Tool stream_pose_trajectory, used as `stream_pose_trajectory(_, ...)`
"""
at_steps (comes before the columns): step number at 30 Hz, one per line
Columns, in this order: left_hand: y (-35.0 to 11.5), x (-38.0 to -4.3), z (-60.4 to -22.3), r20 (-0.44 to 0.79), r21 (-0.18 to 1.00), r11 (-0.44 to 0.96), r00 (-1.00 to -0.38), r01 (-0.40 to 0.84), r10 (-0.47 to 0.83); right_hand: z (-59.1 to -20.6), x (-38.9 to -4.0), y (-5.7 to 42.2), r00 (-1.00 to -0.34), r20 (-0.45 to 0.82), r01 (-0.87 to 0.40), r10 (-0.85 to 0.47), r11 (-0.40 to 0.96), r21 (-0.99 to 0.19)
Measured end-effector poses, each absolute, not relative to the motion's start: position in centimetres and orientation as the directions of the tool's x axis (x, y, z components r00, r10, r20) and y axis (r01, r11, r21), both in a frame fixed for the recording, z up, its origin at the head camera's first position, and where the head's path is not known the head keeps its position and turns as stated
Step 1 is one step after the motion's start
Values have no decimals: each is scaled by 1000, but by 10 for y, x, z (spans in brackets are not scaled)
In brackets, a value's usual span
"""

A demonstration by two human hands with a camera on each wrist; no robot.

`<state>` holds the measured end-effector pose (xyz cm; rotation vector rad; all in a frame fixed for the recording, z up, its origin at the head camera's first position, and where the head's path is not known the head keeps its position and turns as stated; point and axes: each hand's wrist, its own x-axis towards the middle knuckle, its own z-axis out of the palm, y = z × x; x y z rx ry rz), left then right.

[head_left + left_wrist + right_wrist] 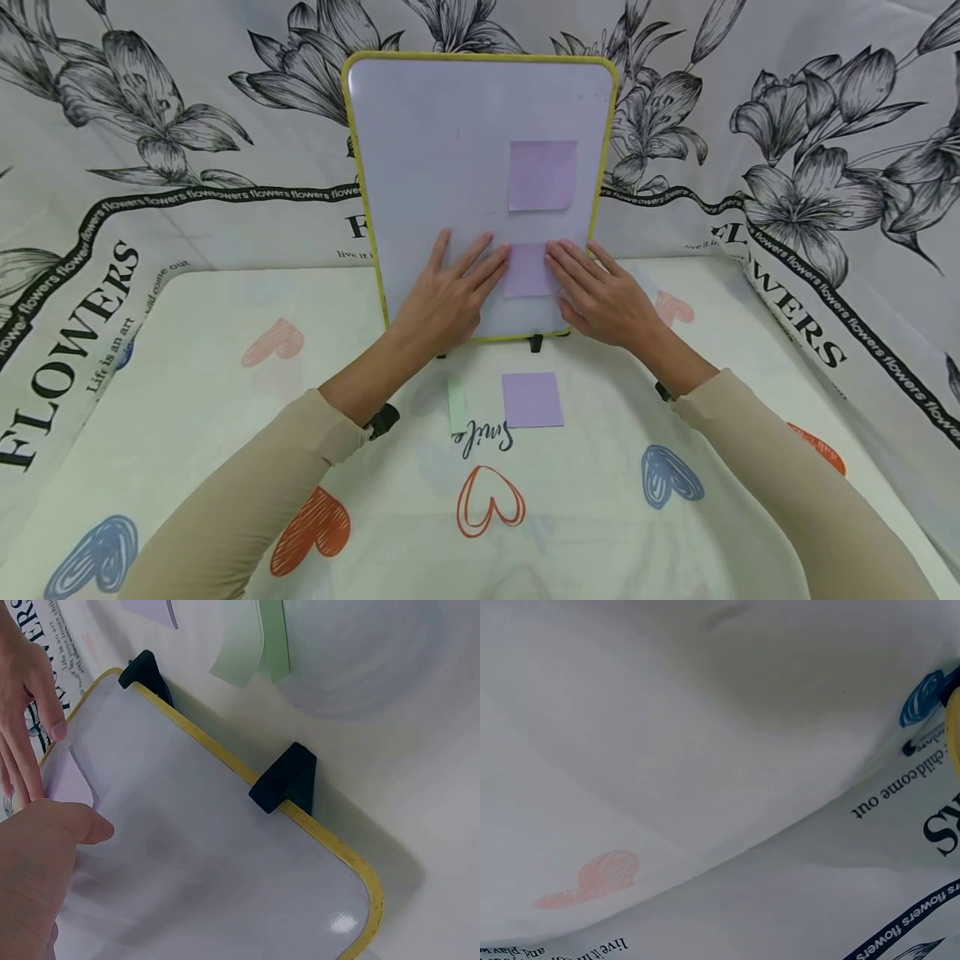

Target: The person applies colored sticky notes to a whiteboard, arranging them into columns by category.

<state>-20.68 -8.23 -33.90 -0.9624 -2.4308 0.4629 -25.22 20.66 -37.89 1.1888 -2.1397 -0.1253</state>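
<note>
An upright whiteboard (427,167) with a yellow frame stands on the table. Low on its right half is a purple sticky note (527,275). My left hand (450,296) lies flat against the board, its fingertips touching the note's left edge. From the other side, the extended fingers of my right hand (600,292) press the note's right edge. Another purple sticky note (543,175) is stuck higher up. In the left wrist view, both the left hand (45,862) and part of the right hand (26,712) appear by the lower note. The right wrist view shows neither hand.
Black supports (289,780) hold the board's bottom edge. On the table in front lie a purple square of sticky notes (532,400) and narrow green paper (457,404). A flower-printed cloth (300,225) hangs behind, and hearts decorate the table cover (585,517).
</note>
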Motion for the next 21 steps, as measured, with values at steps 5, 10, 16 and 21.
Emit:
stream_pose_trajectory(5,-83,-207,-340,308,-468,698,-640,543,704,-379,-251,205,-361,516,-716,-776,586,380)
stream_pose_trajectory(10,-83,-206,-341,307,-469,698,-641,541,704,-380,-249,203,-370,516,-712,-773,593,377)
stream_pose_trajectory(16,-83,-205,-342,299,-475,694,-643,541,705,-380,-247,201,-385,510,-711,-770,599,369)
stream_pose_trajectory(21,-82,-205,-342,295,-484,690,-642,539,708,-381,-247,201,-394,508,-707,-766,605,365)
